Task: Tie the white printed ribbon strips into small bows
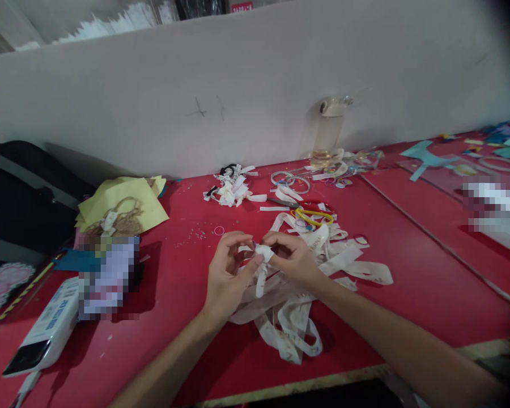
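Between my two hands is a short piece of white ribbon [261, 275], folded or knotted at its top, with one end hanging down. The thumb and fingers of my left hand [232, 269] pinch it from the left. My right hand [293, 258] grips the same ribbon from the right, fingertips close to the left ones. Under and around the hands lies a loose heap of printed white ribbon [297, 326], spreading toward the right. Scissors with yellow and red handles [314, 217] rest just beyond the right hand.
A pile of small white ribbon pieces [233, 190] lies at the back. Farther right stands a clear bottle [328, 133] against the grey partition [255, 85]. On the left are yellow paper sheets [148, 207], a white device with a cable [51, 326] and a dark bag [21, 198].
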`<action>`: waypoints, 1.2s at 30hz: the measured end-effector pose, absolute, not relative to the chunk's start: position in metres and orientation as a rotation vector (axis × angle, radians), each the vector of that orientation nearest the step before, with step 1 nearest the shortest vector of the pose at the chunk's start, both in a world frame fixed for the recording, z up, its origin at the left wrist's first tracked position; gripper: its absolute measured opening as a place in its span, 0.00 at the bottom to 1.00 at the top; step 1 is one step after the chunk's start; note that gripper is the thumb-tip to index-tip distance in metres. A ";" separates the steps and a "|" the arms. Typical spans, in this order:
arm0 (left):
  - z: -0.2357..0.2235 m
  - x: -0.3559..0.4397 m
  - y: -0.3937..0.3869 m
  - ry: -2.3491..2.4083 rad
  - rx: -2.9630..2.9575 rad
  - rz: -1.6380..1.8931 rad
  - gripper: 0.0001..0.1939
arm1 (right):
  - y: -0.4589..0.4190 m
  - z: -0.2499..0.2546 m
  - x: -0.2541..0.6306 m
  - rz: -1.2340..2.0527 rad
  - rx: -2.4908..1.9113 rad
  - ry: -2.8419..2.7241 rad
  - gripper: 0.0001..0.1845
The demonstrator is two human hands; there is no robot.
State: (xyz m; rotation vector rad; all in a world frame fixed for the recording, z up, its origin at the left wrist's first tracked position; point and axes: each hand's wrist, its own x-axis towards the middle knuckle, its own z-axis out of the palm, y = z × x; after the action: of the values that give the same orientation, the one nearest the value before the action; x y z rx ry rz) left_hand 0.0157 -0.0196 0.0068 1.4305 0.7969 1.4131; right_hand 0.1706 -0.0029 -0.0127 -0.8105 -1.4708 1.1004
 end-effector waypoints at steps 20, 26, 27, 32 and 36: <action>0.009 0.012 -0.013 0.842 1.321 1.345 0.21 | 0.000 -0.014 0.176 1.166 -0.792 -1.523 0.10; 0.008 0.011 -0.014 0.849 1.366 1.333 0.19 | 0.002 -0.013 0.177 1.183 -0.813 -1.563 0.11; 0.007 0.011 -0.014 0.847 1.371 1.324 0.18 | 0.002 -0.013 0.177 1.175 -0.837 -1.554 0.11; 0.004 0.011 -0.012 0.835 1.345 1.304 0.19 | 0.001 -0.013 0.172 1.153 -0.915 -1.488 0.09; 0.004 0.012 -0.013 0.847 1.337 1.311 0.18 | -0.002 -0.012 0.170 1.124 -0.970 -1.460 0.09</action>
State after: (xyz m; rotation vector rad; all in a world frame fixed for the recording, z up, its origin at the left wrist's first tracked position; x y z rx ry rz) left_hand 0.0120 -0.0129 0.0035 1.3373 0.8474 1.3107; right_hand 0.1695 -0.0023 -0.0120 -0.9702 -1.4600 1.1244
